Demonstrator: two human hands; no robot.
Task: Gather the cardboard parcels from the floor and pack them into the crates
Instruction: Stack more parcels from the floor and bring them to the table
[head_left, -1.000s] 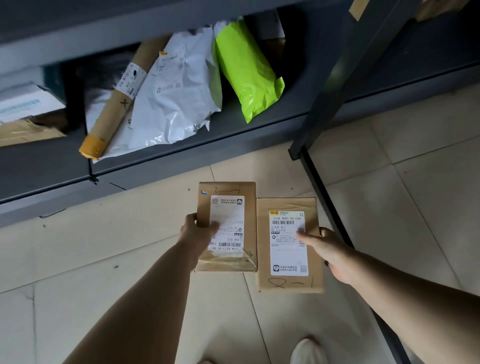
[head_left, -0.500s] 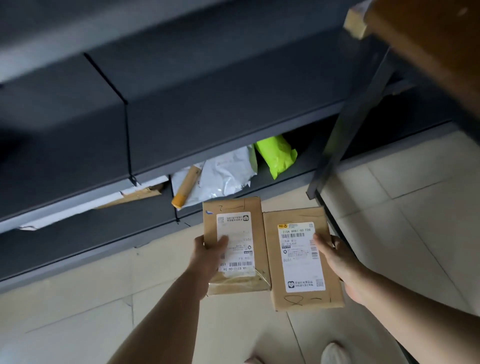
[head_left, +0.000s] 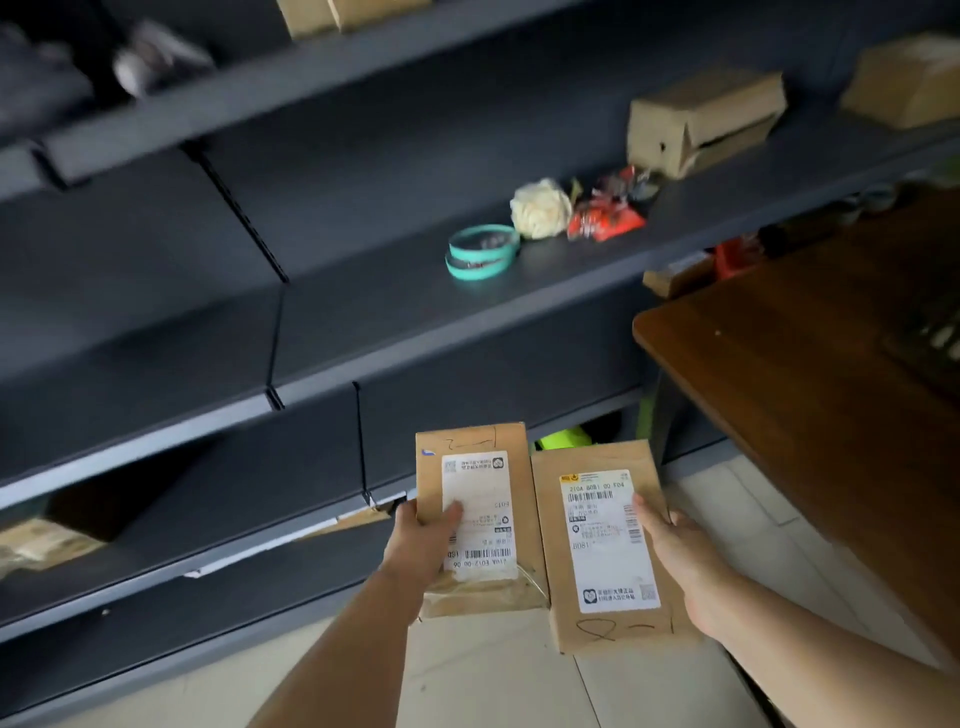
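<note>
Now risen from the floor to shelves height beside the surface: picked up, not yet packed, no crates in view. Held forward on outstretched arms, side by side: left parcel clasped in the left hand, right parcel clasped in the right hand, thumbs on labels.

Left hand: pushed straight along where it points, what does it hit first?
Likely the dark shelf unit. The left hand points forward and up, and the parcel it grips leads, so the parcel's far end would probably meet the shelf's front edge first. Depth is unclear from one view.
</note>
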